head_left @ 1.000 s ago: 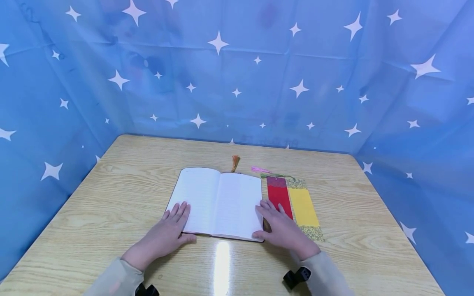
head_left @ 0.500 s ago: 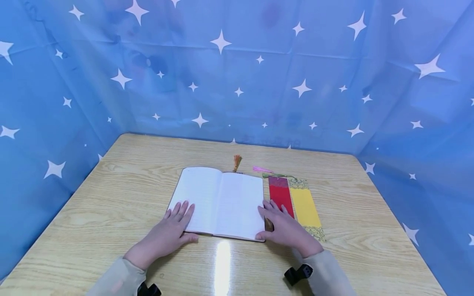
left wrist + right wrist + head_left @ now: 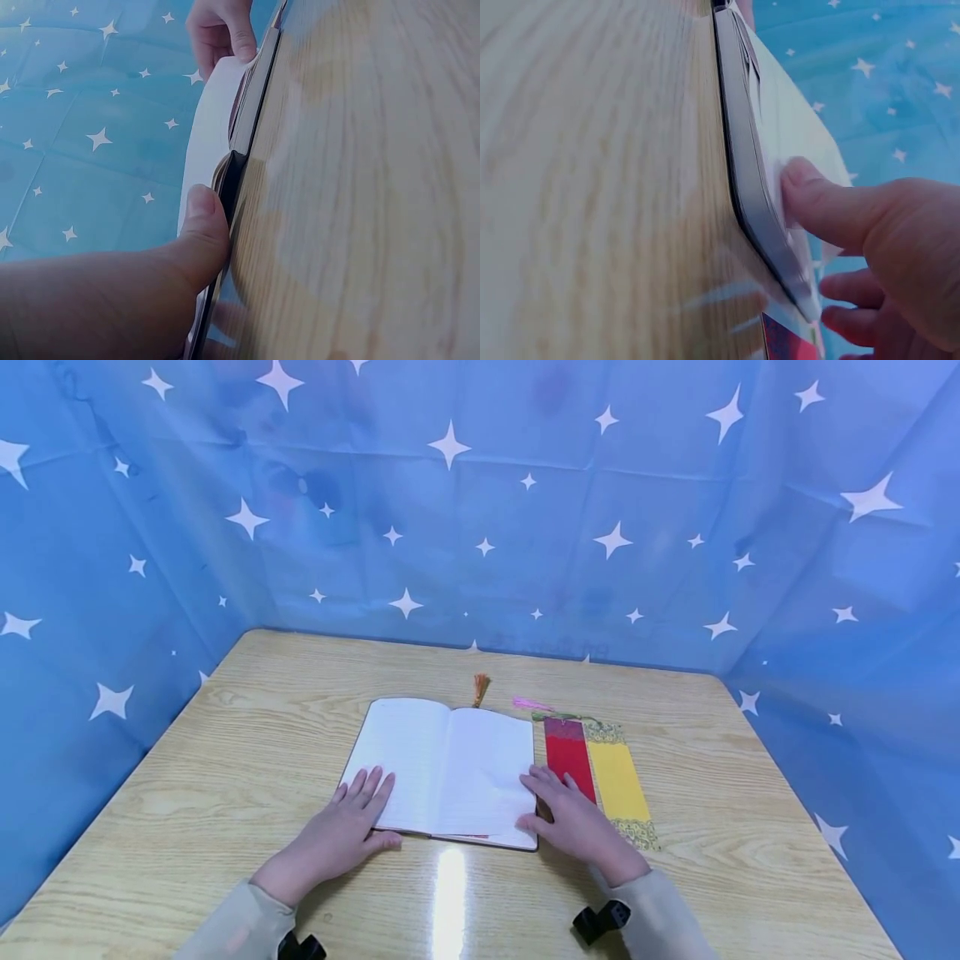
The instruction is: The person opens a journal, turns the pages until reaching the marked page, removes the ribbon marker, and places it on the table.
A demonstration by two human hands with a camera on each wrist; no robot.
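An open notebook with blank-looking pages lies on the table. My left hand rests flat on the lower left page, its thumb at the book's front edge. At the right edge, my right hand pinches the right-hand page between thumb and curled fingers. That page bows up from the stack, and a sliver of something reddish shows under it along the front edge. An orange tassel sticks out past the book's top.
Right of the notebook lie a red bookmark and a yellow bookmark, side by side, with a pink tassel above them. A blue starry curtain surrounds the wooden table.
The right page's lower corner has come up with my right thumb and drawn slightly back, exposing the reddish sliver and the page beneath. My left hand stays in place on the book.
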